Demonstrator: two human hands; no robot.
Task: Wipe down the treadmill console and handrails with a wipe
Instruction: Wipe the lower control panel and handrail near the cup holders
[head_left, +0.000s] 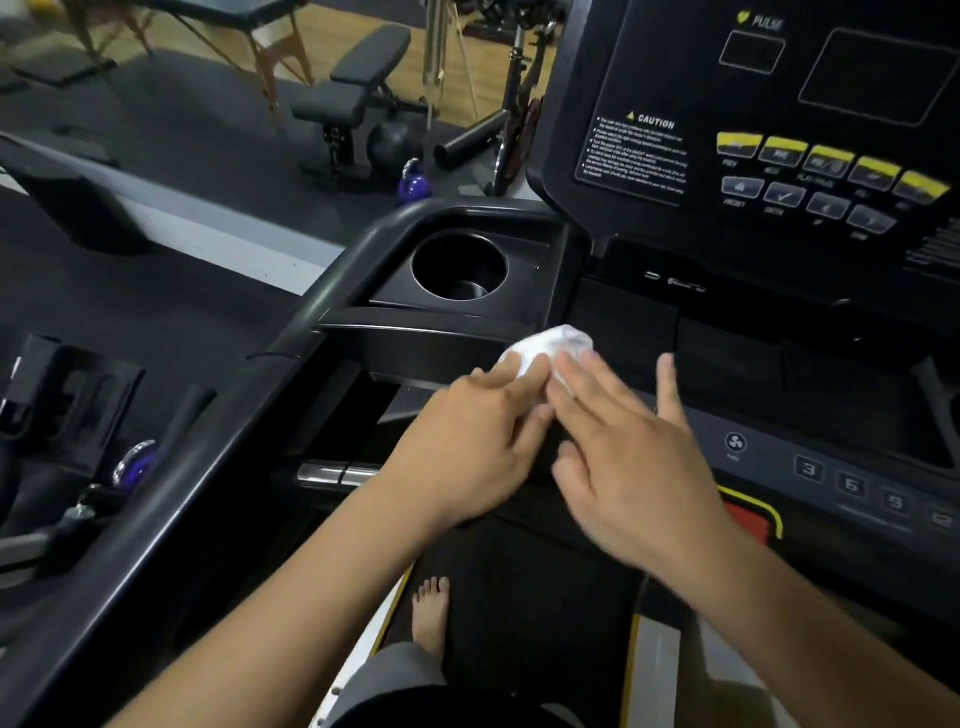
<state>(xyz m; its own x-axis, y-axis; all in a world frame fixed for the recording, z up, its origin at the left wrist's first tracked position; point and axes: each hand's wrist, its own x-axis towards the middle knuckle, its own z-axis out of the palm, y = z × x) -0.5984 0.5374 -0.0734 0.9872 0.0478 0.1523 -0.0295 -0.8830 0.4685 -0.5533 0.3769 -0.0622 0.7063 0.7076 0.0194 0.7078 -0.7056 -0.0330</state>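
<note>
A crumpled white wipe lies against the lower edge of the black treadmill console, just below the round cup holder. My left hand holds the wipe's near edge with its fingertips. My right hand is beside it, fingers straight and spread, its fingertips touching the wipe; the hand is slightly blurred. The black left handrail runs diagonally from the cup holder down to the lower left. A chrome grip bar shows under my left wrist.
Number buttons and a fan button sit on the lower panel at right, beside a red and yellow stop key. A bare foot stands on the belt. Beyond the rail are a bench, a purple kettlebell and another treadmill.
</note>
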